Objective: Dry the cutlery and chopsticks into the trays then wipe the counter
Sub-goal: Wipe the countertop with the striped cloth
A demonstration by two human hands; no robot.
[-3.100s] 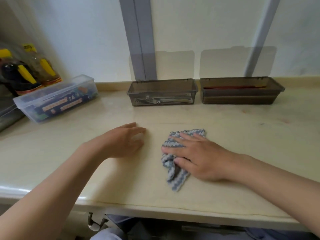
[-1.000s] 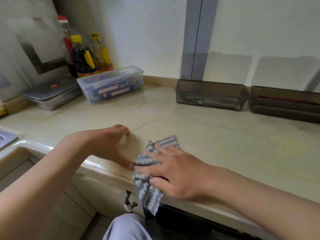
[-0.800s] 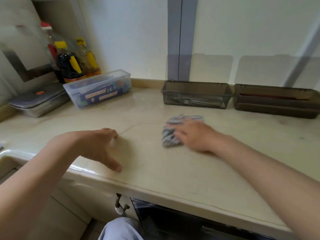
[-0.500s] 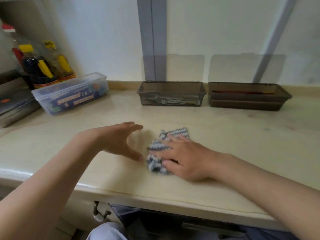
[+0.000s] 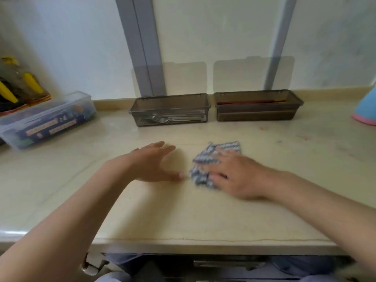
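while the right hand (image 5: 234, 176) presses straight fingers on the cloth (image 5: 211, 159) at frame centre, the left hand (image 5: 150, 163) rests beside it, fingers spread, on the table (image 5: 183, 216).

No legible text — print on packs (image 5: 50, 128) in clear box (image 5: 40, 111) too blurred.

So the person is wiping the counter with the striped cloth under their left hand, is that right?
Not quite. In the head view the striped cloth lies under the right hand, pressed flat on the counter. The left hand is beside it, holding nothing.
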